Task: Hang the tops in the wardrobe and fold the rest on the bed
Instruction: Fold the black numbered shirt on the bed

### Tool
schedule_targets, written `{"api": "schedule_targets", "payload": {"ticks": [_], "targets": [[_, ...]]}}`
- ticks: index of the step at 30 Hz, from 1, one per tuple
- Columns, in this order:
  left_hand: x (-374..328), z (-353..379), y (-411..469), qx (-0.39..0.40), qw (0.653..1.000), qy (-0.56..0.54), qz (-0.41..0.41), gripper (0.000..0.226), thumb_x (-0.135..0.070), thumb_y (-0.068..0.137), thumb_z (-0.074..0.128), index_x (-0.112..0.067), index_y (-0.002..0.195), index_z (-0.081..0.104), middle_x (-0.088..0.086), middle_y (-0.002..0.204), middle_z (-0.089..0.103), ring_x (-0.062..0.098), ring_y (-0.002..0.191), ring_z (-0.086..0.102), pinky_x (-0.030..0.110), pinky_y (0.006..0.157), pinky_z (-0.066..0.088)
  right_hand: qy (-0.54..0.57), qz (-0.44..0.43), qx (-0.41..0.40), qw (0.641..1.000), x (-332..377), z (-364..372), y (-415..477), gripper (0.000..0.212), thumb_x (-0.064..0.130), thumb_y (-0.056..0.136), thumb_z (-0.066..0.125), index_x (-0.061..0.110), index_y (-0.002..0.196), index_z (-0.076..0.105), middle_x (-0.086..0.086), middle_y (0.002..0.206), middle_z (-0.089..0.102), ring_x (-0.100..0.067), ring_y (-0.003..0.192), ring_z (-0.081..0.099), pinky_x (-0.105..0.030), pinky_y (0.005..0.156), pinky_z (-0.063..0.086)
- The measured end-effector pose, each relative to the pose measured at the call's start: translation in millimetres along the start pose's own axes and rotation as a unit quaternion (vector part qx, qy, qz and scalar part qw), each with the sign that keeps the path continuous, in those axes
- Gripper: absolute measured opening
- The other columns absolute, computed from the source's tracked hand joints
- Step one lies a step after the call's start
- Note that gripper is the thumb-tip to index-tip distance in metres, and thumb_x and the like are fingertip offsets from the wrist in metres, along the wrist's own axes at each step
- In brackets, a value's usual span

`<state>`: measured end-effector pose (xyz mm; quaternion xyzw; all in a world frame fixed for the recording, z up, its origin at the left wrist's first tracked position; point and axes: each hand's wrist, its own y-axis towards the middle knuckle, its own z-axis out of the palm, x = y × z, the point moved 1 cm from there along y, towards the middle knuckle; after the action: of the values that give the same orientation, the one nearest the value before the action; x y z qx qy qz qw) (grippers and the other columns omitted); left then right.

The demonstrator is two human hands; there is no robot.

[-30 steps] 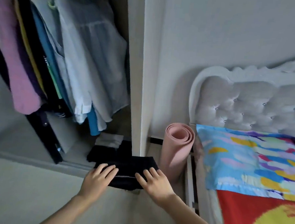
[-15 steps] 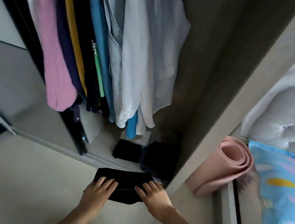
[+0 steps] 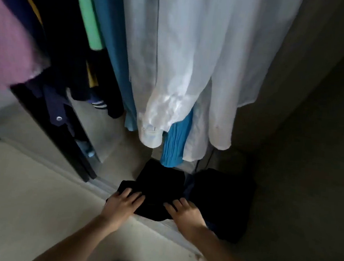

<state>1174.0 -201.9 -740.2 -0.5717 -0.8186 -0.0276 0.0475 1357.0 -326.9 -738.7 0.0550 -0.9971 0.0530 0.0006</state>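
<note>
Two hands, left hand and right hand, flat on each end of folded black garment, fingers straight, pressing, forearms outstretched over wardrobe sill

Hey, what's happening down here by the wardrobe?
A person's left hand and right hand lie with flat fingers on a folded black garment at the wardrobe's bottom edge. Behind it sit dark folded piles. A white shirt and other tops hang above. Whether the garment is already set down is hard to tell.
</note>
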Motion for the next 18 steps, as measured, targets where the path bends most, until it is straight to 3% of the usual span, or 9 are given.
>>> {"api": "schedule_targets", "payload": {"ticks": [3,5,7,8,10,12,14,16,18], "targets": [[34.7,87.6,74.1,-0.008,0.999,0.035,-0.018,0.046,-0.017,0.061,0.048,-0.019,0.102,0.067,-0.001,0.097,0.072,0.023,0.086,0.066,0.029,0.052,0.053,-0.031,0.037,-0.051,0.998,-47.6,77.9,65.2,0.056,0.028,0.055,0.059,0.021,0.110,0.056,-0.002,0.080,0.069,-0.023,0.075,0.059,-0.024,0.058,0.052],[44.9,138.5,111.5,0.002,0.998,0.043,-0.042,0.051,-0.019,0.066,0.041,-0.020,0.107,0.072,0.003,0.107,0.071,0.025,0.093,0.068,0.038,0.065,0.055,-0.021,0.098,-0.051,0.994,-68.6,121.4,95.8,0.058,0.027,0.064,0.062,0.018,0.122,0.059,-0.009,0.100,0.069,-0.029,0.095,0.054,-0.032,0.070,0.055],[45.6,183.8,123.5,0.079,0.991,0.052,-0.096,0.057,-0.020,0.078,0.041,-0.026,0.134,0.049,0.012,0.134,0.054,0.029,0.120,0.054,0.046,0.090,0.046,0.028,0.144,0.033,0.989,-78.1,168.7,108.8,0.072,0.036,0.082,0.061,0.017,0.146,0.032,-0.015,0.142,0.042,-0.029,0.127,0.039,-0.039,0.099,0.039],[44.3,217.5,119.9,0.122,0.984,0.060,-0.115,0.061,-0.024,0.086,0.044,-0.028,0.145,0.030,0.015,0.150,0.033,0.031,0.136,0.034,0.047,0.103,0.033,0.053,0.149,0.098,0.983,-76.0,195.7,109.0,0.073,0.044,0.090,0.048,0.021,0.150,0.013,-0.012,0.153,0.023,-0.027,0.137,0.026,-0.039,0.107,0.027],[34.1,255.7,101.2,0.226,0.964,0.012,-0.141,0.077,-0.033,0.092,0.049,-0.024,0.151,0.000,0.016,0.157,-0.004,0.031,0.144,0.002,0.047,0.112,0.012,0.095,0.164,0.174,0.966,-69.8,222.6,103.4,0.071,0.057,0.090,0.026,0.027,0.150,0.001,-0.008,0.158,0.006,-0.025,0.143,0.010,-0.038,0.111,0.016],[26.6,264.8,84.4,0.253,0.952,-0.022,-0.168,0.078,-0.035,0.094,0.046,-0.023,0.151,-0.006,0.015,0.157,-0.011,0.030,0.145,-0.005,0.048,0.114,0.007,0.125,0.177,0.195,0.956,-64.0,227.9,96.6,0.066,0.051,0.096,0.031,0.030,0.150,0.001,-0.007,0.158,0.002,-0.025,0.144,0.007,-0.038,0.112,0.014],[18.8,248.6,62.9,0.263,0.946,-0.038,-0.187,0.071,-0.033,0.096,0.043,-0.022,0.151,0.000,0.014,0.157,-0.006,0.028,0.145,0.000,0.046,0.114,0.009,0.142,0.179,0.210,0.950,-53.8,210.8,84.1,0.064,0.043,0.098,0.035,0.029,0.150,0.002,-0.006,0.158,0.003,-0.026,0.142,0.012,-0.037,0.112,0.016],[14.3,208.5,38.3,0.241,0.950,-0.048,-0.193,0.072,-0.039,0.088,0.057,-0.021,0.149,0.022,0.020,0.154,0.015,0.031,0.142,0.020,0.049,0.109,0.023,0.145,0.169,0.217,0.950,-41.9,174.3,74.5,0.062,0.042,0.099,0.034,0.027,0.151,0.003,-0.004,0.158,0.006,-0.025,0.140,0.018,-0.035,0.111,0.020],[14.7,168.5,14.3,0.204,0.958,-0.069,-0.190,0.083,-0.044,0.041,0.089,-0.016,0.116,0.067,0.027,0.119,0.059,0.036,0.106,0.061,0.052,0.077,0.053,0.136,0.162,0.230,0.950,-25.7,134.3,71.1,0.061,0.042,0.099,0.033,0.026,0.151,0.005,-0.003,0.157,0.009,-0.026,0.139,0.021,-0.036,0.111,0.023]]}}
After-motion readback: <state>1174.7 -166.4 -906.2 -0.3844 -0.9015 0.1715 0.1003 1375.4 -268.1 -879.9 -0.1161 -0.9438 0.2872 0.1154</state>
